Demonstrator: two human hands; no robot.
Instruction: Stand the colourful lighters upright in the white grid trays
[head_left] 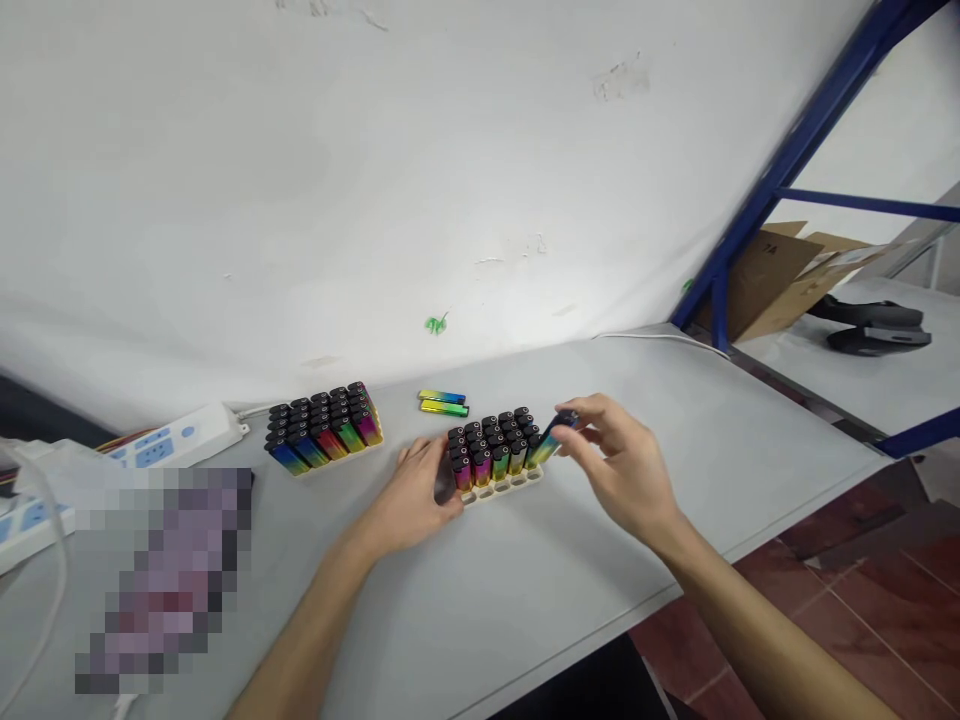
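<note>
A cream tray [501, 489] stands on the grey table [525, 590], holding several upright rainbow-coloured lighters with black caps; its front row of slots shows bare. My left hand [418, 492] rests against the tray's left end, fingers curled on it. My right hand [619, 462] pinches one rainbow lighter [552, 438] by its black top, tilted, at the tray's right end. A second tray [324, 428], full of lighters, sits further left. Two loose lighters [443, 402] lie flat behind the trays near the wall.
A white power strip [174, 440] with cables lies at the left by the wall. A blurred patch covers the near left of the table. A blue metal rack [795, 160] with cardboard boxes [787, 275] stands at the right. The table edge drops to a red tiled floor.
</note>
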